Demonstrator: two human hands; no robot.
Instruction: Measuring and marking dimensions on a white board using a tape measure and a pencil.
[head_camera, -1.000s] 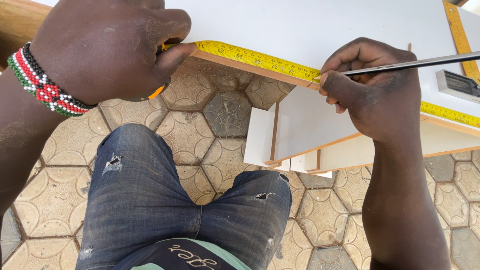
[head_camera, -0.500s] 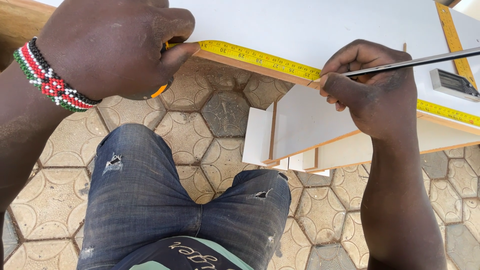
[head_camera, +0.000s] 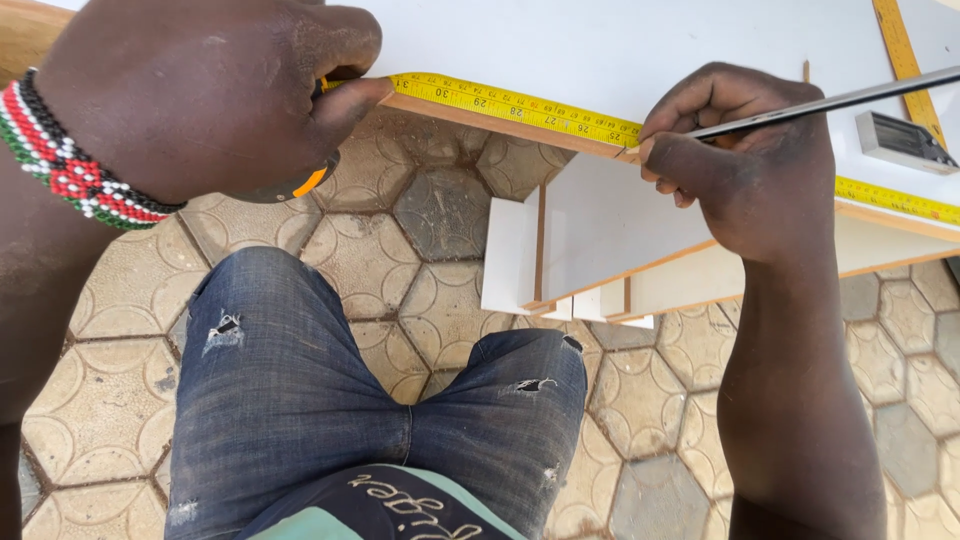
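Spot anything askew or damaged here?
Nothing stands out. The yellow tape measure lies flat along the white board edge, pinned by the left hand; the right hand holds a pencil at it.

The left hand (head_camera: 200, 95) creeps slightly rightward along the yellow tape measure (head_camera: 520, 105) (barely at all).

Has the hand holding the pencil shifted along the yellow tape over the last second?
No. The right hand keeps its pencil tip at the same spot on the tape measure, at the white board edge.
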